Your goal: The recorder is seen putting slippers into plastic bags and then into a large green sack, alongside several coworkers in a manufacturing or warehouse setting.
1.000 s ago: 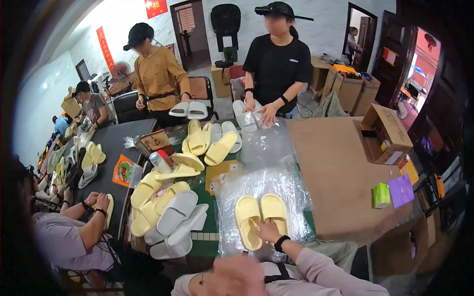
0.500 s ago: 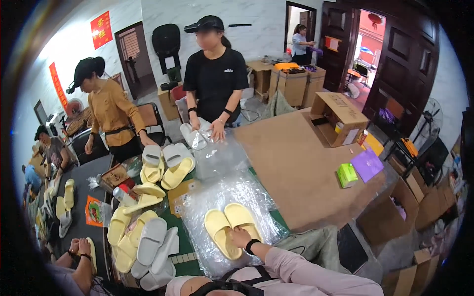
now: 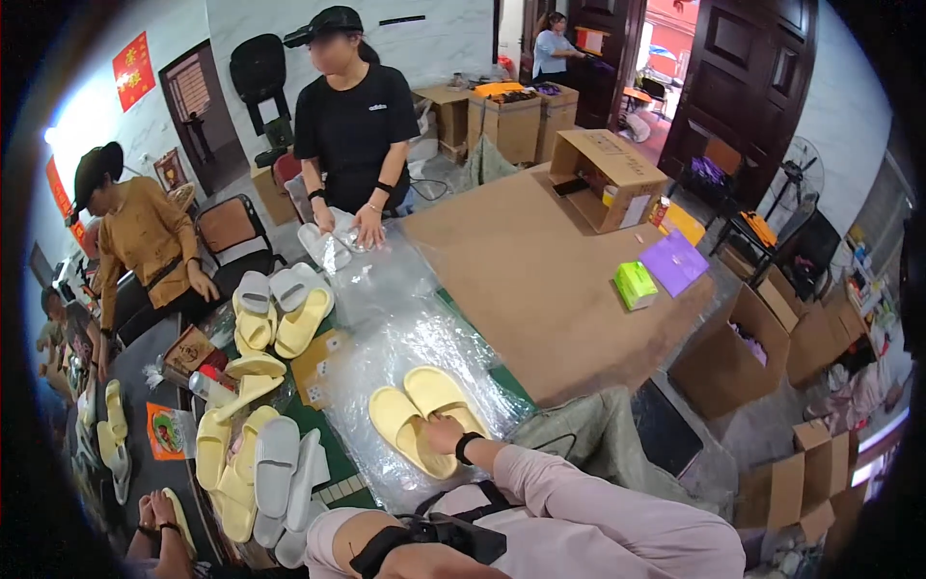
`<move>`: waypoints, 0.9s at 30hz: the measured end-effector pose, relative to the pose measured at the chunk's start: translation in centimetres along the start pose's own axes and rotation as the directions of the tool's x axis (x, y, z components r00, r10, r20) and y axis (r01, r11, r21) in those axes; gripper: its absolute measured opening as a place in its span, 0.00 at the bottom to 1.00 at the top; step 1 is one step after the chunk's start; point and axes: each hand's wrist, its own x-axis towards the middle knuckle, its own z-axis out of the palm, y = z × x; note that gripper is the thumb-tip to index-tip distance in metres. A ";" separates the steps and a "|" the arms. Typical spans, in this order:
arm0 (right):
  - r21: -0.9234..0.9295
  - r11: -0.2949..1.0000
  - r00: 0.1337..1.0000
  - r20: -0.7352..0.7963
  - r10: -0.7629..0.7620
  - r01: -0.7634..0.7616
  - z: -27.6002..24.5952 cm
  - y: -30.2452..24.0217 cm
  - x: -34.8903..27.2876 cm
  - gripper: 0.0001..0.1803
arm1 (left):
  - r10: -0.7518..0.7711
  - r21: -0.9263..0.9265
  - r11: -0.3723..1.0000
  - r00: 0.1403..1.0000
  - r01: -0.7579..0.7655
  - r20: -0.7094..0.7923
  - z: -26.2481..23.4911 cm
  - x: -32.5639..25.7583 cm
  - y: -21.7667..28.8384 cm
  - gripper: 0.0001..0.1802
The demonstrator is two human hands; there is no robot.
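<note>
A pair of yellow slippers (image 3: 405, 420) lies side by side on a stack of clear plastic bags (image 3: 362, 386) in front of me. My right hand (image 3: 445, 434), with a black band at the wrist, reaches in from the right. Its fingers are bent over the slippers' inner edges, where the two meet, and close on them; the fingertips are partly hidden. Part of my left arm (image 3: 439, 563) shows at the lower edge, but the left hand is out of the picture.
More yellow and grey slippers (image 3: 277, 468) are heaped to the left, beside a white can (image 3: 209, 388). Across the table a person in black (image 3: 355, 130) handles light slippers on plastic. Brown board (image 3: 540, 280) covers the right side, holding a green box (image 3: 635, 286) and an open carton (image 3: 617, 180).
The view has swung right, so everything sits further left. My right hand stays at the yellow slippers. My left arm has come into the lower edge. The co-worker in brown has drawn a hand back from the slippers.
</note>
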 end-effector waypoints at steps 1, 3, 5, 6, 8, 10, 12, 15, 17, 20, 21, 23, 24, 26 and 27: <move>-0.030 0.999 1.000 -0.002 -0.014 0.014 -0.1 0.0 -0.2 0.28 | -0.083 -0.040 0.996 0.997 0.083 -0.005 0.1 0.1 0.6 0.03; -0.029 1.000 1.000 -0.001 -0.008 0.008 -0.6 0.3 -0.3 0.28 | -0.244 -0.114 0.964 0.970 0.241 -0.004 0.2 0.3 1.8 0.03; -0.046 0.998 0.999 -0.014 -0.049 0.049 -0.5 -0.6 -0.6 0.29 | 0.136 -0.334 0.937 0.988 -0.104 0.074 -0.6 0.0 -1.2 0.04; -0.048 0.998 0.999 -0.015 -0.047 0.047 -0.7 -0.5 -0.7 0.29 | 0.138 -0.336 0.936 0.988 -0.106 0.073 -0.1 -0.4 -1.3 0.04; -0.028 0.999 1.000 -0.014 -0.018 0.017 -0.7 -0.8 -1.0 0.28 | -0.036 -0.574 0.819 0.997 -0.010 -0.069 1.0 -1.4 -1.1 0.06; -0.015 0.998 0.997 -0.050 -0.054 0.053 -0.4 -0.5 -1.1 0.25 | -0.065 -0.619 0.779 0.995 0.099 0.078 0.1 -1.1 -1.1 0.09; 0.062 0.998 0.999 0.045 -0.028 0.025 -0.3 -0.2 -0.3 0.23 | -0.095 -0.646 0.694 0.930 0.318 0.356 -1.2 -0.4 -1.1 0.16; -0.049 0.996 0.995 0.079 -0.067 0.071 -1.0 -0.1 -0.7 0.17 | 0.080 -0.143 0.990 0.892 -0.017 0.446 -2.6 -6.5 -4.1 0.18; -0.046 0.987 0.978 0.149 -0.147 0.156 -4.0 0.4 -1.4 0.16 | -0.601 0.527 0.750 0.744 0.400 0.290 -5.3 -11.7 -4.6 0.18; -0.010 0.986 0.986 0.009 -0.167 0.167 -6.3 -0.5 -1.0 0.15 | -0.693 0.931 0.316 0.714 0.181 0.097 -9.6 -18.4 -7.4 0.14; -0.071 0.972 0.975 -0.006 -0.223 0.222 -9.7 -2.5 -1.5 0.14 | -0.702 0.936 0.295 0.709 0.195 0.074 -11.4 -21.2 -7.2 0.14; -0.215 0.882 0.842 -0.272 -0.466 0.419 -12.6 -3.5 -1.4 0.06 | -0.789 0.978 0.115 0.615 0.172 -0.016 -13.1 -25.4 -6.9 0.22; -0.212 0.882 0.842 -0.270 -0.468 0.422 -14.1 -4.1 -1.3 0.06 | -0.790 0.978 0.112 0.613 0.174 -0.018 -12.8 -26.4 -7.0 0.22; -0.262 0.799 0.639 -0.490 -0.593 0.541 -16.2 -5.6 -1.2 0.08 | -0.862 0.884 0.069 0.474 0.463 -0.180 -11.8 -27.5 -7.3 0.27; -0.260 0.798 0.637 -0.491 -0.594 0.543 -16.9 -6.4 -1.2 0.08 | -0.891 0.823 0.113 0.424 0.556 -0.164 -10.9 -27.7 -8.0 0.31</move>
